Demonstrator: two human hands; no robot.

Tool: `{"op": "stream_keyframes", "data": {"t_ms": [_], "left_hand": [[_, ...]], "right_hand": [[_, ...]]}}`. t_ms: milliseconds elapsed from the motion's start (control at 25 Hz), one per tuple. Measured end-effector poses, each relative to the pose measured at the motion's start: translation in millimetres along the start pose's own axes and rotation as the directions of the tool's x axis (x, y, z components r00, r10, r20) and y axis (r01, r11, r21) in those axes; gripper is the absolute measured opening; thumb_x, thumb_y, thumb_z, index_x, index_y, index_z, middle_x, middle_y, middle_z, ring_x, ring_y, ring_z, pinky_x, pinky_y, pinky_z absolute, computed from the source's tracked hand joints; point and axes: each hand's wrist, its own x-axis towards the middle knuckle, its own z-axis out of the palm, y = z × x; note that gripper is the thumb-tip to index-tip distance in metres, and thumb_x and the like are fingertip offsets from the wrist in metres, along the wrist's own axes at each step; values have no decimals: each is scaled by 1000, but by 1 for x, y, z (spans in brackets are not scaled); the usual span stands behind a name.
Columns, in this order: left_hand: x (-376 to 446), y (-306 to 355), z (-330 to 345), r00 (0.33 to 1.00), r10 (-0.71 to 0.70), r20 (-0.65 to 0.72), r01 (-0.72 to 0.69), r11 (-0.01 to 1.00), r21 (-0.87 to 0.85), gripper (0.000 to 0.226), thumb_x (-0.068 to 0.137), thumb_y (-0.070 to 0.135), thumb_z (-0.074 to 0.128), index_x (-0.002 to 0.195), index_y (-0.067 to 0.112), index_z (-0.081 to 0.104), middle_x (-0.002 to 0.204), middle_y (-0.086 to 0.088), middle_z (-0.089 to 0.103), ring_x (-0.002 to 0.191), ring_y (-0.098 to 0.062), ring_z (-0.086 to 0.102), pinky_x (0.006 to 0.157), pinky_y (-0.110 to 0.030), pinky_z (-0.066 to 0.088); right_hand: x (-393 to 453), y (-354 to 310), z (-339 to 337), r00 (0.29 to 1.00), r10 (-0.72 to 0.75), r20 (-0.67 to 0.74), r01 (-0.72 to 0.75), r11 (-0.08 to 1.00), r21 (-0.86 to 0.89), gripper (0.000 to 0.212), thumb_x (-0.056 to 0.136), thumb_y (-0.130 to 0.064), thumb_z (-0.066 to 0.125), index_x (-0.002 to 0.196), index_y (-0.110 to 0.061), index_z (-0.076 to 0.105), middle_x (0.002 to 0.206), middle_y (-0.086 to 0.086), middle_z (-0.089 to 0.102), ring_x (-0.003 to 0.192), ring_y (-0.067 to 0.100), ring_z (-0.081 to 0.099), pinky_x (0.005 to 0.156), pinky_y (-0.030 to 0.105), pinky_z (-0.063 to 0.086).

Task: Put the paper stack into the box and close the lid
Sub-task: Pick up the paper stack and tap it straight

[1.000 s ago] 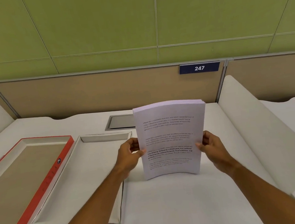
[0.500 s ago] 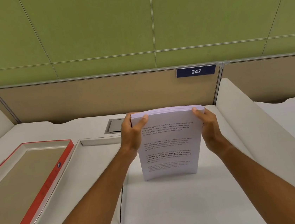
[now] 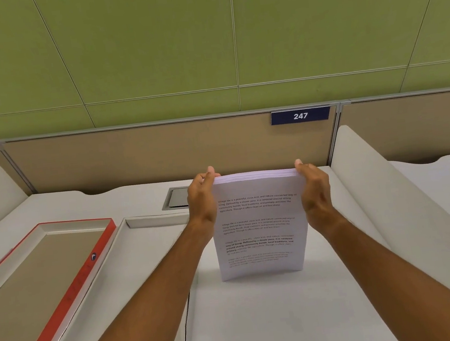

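Paper stack (image 3: 259, 222) stands upright on its lower short edge on the white desk (image 3: 263, 320), printed side facing the camera, with several short blocks of black text down the page. The sheets bow slightly, and the bottom edge touches the desk surface just right of the box.

In the head view, the left hand (image 3: 201, 198) clasps the upper left corner of the stack, fingers curled round the top edge with a fingertip showing above it. The right hand (image 3: 314, 188) clasps the upper right corner the same way, fingers wrapped narrowly over the top edge. Both forearms reach in from the lower edge of the view.

To the left, the open white box (image 3: 133, 265) lies flat on the desk, partly hidden under the left forearm, with nothing visible inside it. Just beside it, further left, the lid (image 3: 72, 288) with a red rim lies upside down, its brown inner face showing; its long side runs along the box's long side.

Behind the stack, a grey recessed panel (image 3: 178, 198) sits in the desk. A tan partition (image 3: 143, 154) stands at the back, bearing a dark blue plate (image 3: 300, 115) reading 247. White curved dividers (image 3: 389, 193) rise at each side, below a green wall (image 3: 203, 38).
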Motion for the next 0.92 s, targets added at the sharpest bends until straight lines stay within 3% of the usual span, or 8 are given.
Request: {"op": "stream_keyframes", "data": {"t_ms": [120,200,320,400,480,600,920], "left_hand": [[-1,0,-4,990,-25,138,40,993,-107,55,82,64,41,83,14,62,74,-6,65,62,-17,61,53,-26,47],[1,-4,-8,984,31,176,-10,993,-118,54,80,59,48,91,8,62,74,-5,66,63,-16,62,52,-24,49],[1,-17,-25,968,73,239,-74,997,-3,43,70,27,66,102,0,60,88,-10,67,76,-21,64,59,-25,52],[-1,-34,-39,966,48,253,-94,980,175,33,70,6,67,103,8,63,96,-8,71,85,-23,67,68,-30,57],[-4,-48,-50,972,32,233,-111,937,332,27,78,0,70,98,16,63,98,-4,71,91,-21,68,79,-36,60],[0,-53,-57,977,46,208,-130,902,411,24,80,10,75,101,15,65,99,-1,72,92,-17,68,82,-33,58],[-4,-58,-62,976,46,212,-129,910,394,28,79,10,77,105,13,67,103,-3,73,95,-20,69,85,-32,57]], "right_hand": [[-3,2,2,1000,-16,22,16,1000,-20,42,83,-58,45,62,-21,46,62,-2,56,58,14,54,53,26,39],[-3,4,-3,994,-42,101,43,999,-10,38,82,-56,48,69,-20,51,69,0,60,62,16,57,55,27,42],[-1,19,-24,942,-90,323,66,994,84,30,82,-34,60,99,-11,66,92,8,71,76,20,66,62,30,54],[-3,40,-43,904,-51,424,38,998,40,32,82,-13,63,113,-5,66,105,10,74,90,27,70,74,35,60],[-6,60,-57,906,13,424,40,992,-116,26,85,2,65,111,-2,65,108,12,74,101,35,69,86,44,59],[-7,71,-63,918,14,396,104,956,-274,21,86,-6,72,106,-5,66,105,8,74,96,29,70,88,46,59],[-9,80,-67,916,-28,399,140,957,-254,18,85,-9,74,101,-7,66,100,4,75,91,21,71,79,30,59]]}}
